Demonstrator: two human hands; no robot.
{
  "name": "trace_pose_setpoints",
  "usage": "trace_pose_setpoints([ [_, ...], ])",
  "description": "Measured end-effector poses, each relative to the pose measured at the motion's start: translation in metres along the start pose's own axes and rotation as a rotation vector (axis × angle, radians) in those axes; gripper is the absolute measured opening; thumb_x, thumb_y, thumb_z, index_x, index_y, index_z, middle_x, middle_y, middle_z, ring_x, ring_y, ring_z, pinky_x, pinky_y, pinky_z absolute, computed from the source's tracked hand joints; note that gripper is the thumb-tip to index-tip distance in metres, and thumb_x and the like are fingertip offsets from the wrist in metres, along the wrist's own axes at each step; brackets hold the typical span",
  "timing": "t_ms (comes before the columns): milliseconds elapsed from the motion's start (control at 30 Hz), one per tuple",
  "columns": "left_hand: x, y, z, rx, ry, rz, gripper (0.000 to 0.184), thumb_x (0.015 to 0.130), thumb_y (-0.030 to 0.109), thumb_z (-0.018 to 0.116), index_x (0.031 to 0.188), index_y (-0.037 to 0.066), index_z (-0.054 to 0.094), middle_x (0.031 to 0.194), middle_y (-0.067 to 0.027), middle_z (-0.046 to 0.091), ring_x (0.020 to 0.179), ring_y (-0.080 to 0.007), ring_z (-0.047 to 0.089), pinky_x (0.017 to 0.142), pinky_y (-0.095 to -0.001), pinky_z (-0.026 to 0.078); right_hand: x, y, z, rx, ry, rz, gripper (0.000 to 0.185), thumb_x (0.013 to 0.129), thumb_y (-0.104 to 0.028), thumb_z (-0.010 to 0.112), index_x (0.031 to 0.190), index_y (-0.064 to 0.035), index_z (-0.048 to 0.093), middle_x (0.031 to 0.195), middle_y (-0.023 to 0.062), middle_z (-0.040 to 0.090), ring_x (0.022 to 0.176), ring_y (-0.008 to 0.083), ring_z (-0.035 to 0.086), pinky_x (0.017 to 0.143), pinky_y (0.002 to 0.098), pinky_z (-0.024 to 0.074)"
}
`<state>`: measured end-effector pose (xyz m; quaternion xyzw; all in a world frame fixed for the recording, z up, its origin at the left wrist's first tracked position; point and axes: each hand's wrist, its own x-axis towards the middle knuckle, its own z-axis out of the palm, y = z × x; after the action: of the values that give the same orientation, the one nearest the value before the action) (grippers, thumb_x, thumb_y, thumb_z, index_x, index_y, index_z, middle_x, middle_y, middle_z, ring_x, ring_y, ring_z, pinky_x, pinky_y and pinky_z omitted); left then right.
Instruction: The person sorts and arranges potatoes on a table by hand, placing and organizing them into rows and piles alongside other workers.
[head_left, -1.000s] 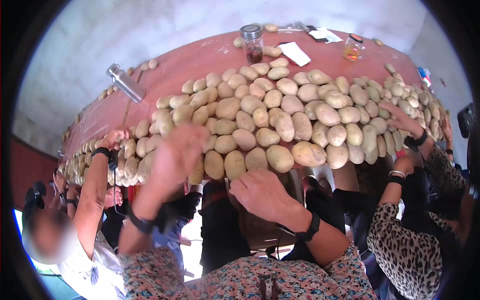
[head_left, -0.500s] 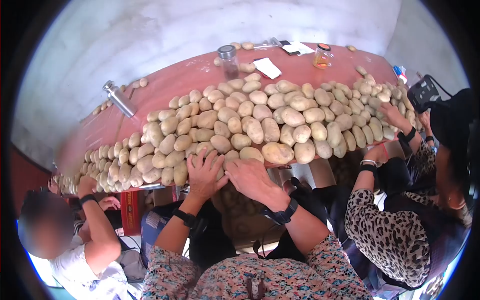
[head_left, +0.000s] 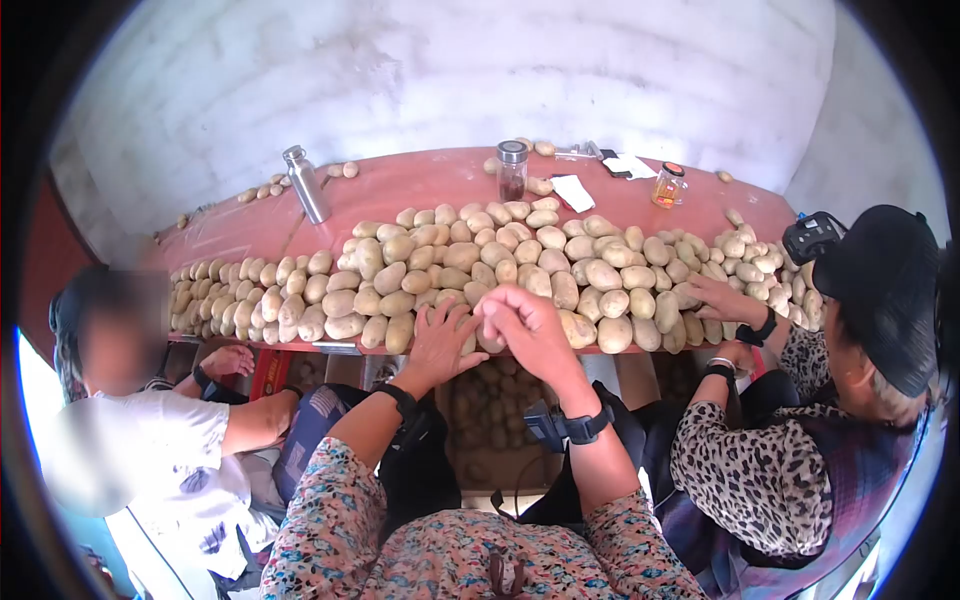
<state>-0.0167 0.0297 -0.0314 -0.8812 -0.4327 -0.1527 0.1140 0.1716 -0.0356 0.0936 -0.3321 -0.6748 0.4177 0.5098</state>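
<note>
Across the front of the red table (head_left: 400,180) lies a long heap of potatoes (head_left: 460,256). My left hand (head_left: 440,343) rests on the potatoes at the front edge, fingers spread and thumb stretched to the right. Part of a potato shows beside its thumb. My right hand (head_left: 528,325) is raised just to the right, in front of the heap, with its fingers curled in. Whatever it holds, if anything, is hidden. More potatoes (head_left: 490,405) lie below the table edge, between my forearms.
A steel bottle (head_left: 306,185), a lidded glass jar (head_left: 512,172), white paper (head_left: 572,193) and an orange-labelled jar (head_left: 668,186) stand or lie behind the heap. Co-workers sit at both sides; the right one's hand (head_left: 725,300) touches potatoes, the left one's hand (head_left: 228,360) is below the table edge.
My right hand has lifted off the front edge and its fingers have curled. My left hand stays on the potatoes. The view has tilted upward. The left co-worker's arm has come down from the heap.
</note>
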Motion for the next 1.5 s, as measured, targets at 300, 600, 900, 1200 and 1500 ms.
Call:
trace_pose_setpoints([
  [300,-0.003,0.003,-0.018,-0.036,0.096,0.083,0.067,0.08,0.058,0.061,0.129,0.013,0.051,0.129,-0.0077,0.048,0.128,-0.0296,0.037,0.101,-0.0598,0.028,0.01,-0.091,-0.004,0.053,0.064,-0.071,0.016,0.099,-0.015,0.051,0.097,-0.003,0.062,0.077,-0.0017,0.059,0.068,0.004,0.051,0.061,0.0197,0.0429],
  [600,0.03,0.101,-0.053,-1.238,-0.096,0.29,0.021,0.083,0.009,0.063,0.104,0.004,0.063,0.08,-0.0067,0.062,0.074,-0.0191,0.06,0.07,-0.0351,0.048,0.097,-0.084,0.035,-0.043,-0.104,0.102,0.019,0.099,-0.019,0.052,0.109,-0.0043,0.059,0.091,0.0012,0.061,0.077,0.0058,0.056,0.065,0.0213,0.0471],
  [900,0.04,0.099,0.03,-1.615,-1.053,0.194,0.041,0.094,0.029,0.06,0.125,0.003,0.055,0.109,-0.0065,0.064,0.09,-0.0146,0.064,0.071,-0.0275,0.051,0.229,-0.019,0.001,0.214,-0.098,0.312,0.021,0.098,-0.024,0.053,0.109,-0.0062,0.06,0.097,0.0026,0.063,0.083,0.0109,0.061,0.068,0.0274,0.0517],
  [1200,0.023,0.093,0.013,-2.083,-1.125,0.226,0.037,0.099,0.036,0.047,0.121,0.009,0.057,0.113,-0.0068,0.066,0.098,-0.0171,0.064,0.083,-0.0358,0.05,0.315,0.086,-0.009,-0.162,0.092,0.596,0.016,0.094,-0.023,0.058,0.101,-0.0087,0.061,0.089,0.001,0.063,0.078,0.0121,0.061,0.064,0.0299,0.0503],
  [1500,0.025,0.119,0.038,-1.977,-0.869,-0.178,0.036,0.097,0.039,0.048,0.114,0.009,0.058,0.094,-0.0058,0.064,0.075,-0.0155,0.063,0.059,-0.0296,0.048,0.348,0.208,0.005,-1.24,-0.171,0.221,0.032,0.082,-0.028,0.064,0.097,-0.0008,0.071,0.105,0.0198,0.068,0.098,0.037,0.065,0.082,0.0461,0.0515],
])
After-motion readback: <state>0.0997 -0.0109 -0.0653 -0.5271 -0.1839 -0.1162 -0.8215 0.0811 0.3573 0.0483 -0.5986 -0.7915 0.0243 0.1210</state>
